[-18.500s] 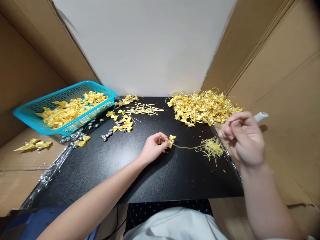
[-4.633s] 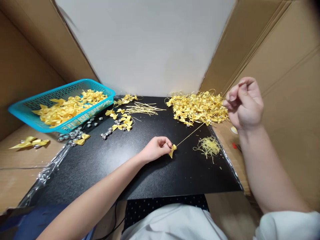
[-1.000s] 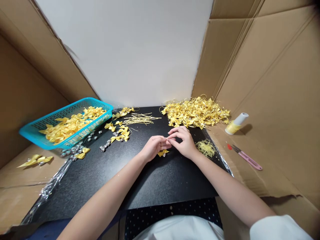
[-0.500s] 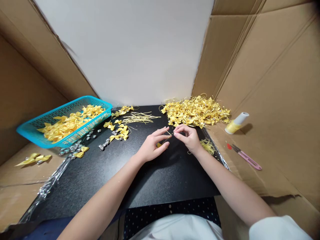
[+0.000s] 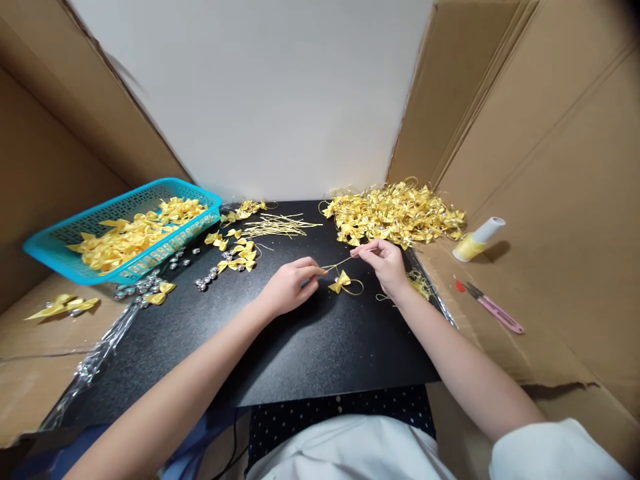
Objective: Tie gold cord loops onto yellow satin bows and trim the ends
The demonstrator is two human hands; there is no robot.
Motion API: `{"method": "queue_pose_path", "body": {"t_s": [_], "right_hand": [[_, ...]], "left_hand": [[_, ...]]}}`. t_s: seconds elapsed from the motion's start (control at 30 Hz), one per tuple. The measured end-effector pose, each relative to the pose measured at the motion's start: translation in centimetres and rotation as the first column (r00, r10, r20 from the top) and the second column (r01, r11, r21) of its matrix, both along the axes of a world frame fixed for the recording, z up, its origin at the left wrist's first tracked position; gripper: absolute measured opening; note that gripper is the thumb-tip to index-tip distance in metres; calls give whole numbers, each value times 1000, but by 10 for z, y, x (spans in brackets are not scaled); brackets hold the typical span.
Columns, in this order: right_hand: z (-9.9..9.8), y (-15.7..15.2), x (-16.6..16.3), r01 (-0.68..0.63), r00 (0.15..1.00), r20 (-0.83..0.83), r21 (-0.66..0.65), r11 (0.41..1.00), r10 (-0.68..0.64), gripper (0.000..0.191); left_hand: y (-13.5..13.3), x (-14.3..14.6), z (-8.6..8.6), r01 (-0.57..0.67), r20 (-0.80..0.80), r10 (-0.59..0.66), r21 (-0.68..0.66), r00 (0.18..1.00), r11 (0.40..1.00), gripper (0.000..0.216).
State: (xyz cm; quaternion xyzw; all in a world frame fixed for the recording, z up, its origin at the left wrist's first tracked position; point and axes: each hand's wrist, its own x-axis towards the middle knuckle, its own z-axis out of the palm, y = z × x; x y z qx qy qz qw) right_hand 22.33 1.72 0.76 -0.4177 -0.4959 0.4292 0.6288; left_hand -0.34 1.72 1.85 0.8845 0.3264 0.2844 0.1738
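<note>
Yellow cord (image 5: pixel 344 262) runs between our left hand (image 5: pixel 289 288) and right hand (image 5: pixel 386 265), both pinched closed on it, with the bow (image 5: pixel 340 282) just below; we are probably knotting, and need an even pull next.

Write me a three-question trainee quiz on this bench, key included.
1. What do the left hand and right hand hold between them?
2. True or false: the pink-handled snips lie in the basket.
3. Which stands on the cardboard at right: A) the white tube, B) the straight cut cords, C) the bow near the hands?

Key: 1. A thin yellow cord. 2. False; they lie on the cardboard. 3. A.
</note>
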Motion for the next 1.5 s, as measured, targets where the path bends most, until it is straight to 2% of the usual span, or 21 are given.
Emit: {"method": "queue_pose_path", "body": {"t_s": [0.17,0.27,0.47,0.6,0.67,0.9,1.1,1.27,1.5], "right_hand": [[4,0,1,-24,993,-121,-58,998,17,19],[3,4,5,22,983,-180,-83,996,-36,18],[-3,16,14,279,919,-237,-176,944,-315,17],[-5,21,18,340,891,-246,-196,920,-382,15],[-5,22,18,352,884,-250,-200,914,-395,14],[-3,21,15,352,883,-259,-187,917,-392,15],[-1,17,12,290,916,-240,-153,945,-321,16],[-2,14,10,250,935,-209,-186,950,-287,14],[-3,12,6,229,964,-82,-231,945,-254,11]], "left_hand": [[8,11,12,12,85,-1,-139,996,990,25],[10,22,18,32,26,-28,-166,999,986,26],[12,38,16,185,-148,-191,-53,970,981,27],[16,31,11,258,-331,-217,86,918,962,35],[17,26,9,268,-368,-209,118,906,956,34],[15,6,8,213,-289,-166,138,943,967,37],[10,-2,20,152,-178,-120,173,977,973,28],[6,3,27,120,-193,-100,93,976,988,23],[6,11,23,-42,-172,34,-42,984,998,19]]}}
